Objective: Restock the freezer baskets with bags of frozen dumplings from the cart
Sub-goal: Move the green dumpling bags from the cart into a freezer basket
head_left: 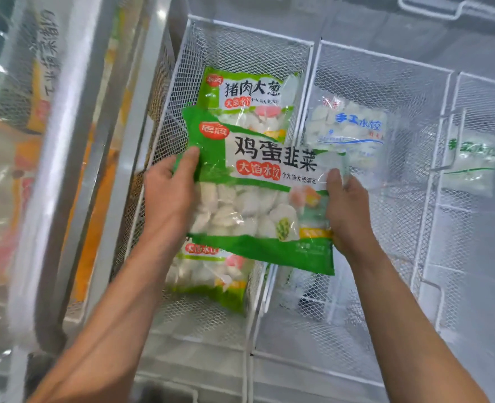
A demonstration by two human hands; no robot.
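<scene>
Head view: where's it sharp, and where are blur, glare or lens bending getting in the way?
Head view: sharp at the centre, where both hands, left and right, hold the green dumpling bag, its print readable; the left freezer frame and the packs behind it are smeared, with bright glare spots; the far-right clear bag is soft; basket rims bow from wide-angle distortion.

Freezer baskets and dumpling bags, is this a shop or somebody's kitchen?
Most likely a shop's chest freezer. White wire mesh baskets stand in a row, each stocked with its own kind: green dumpling bags in one, clear blue-print bags next door. Both hands hold another green bag.
</scene>
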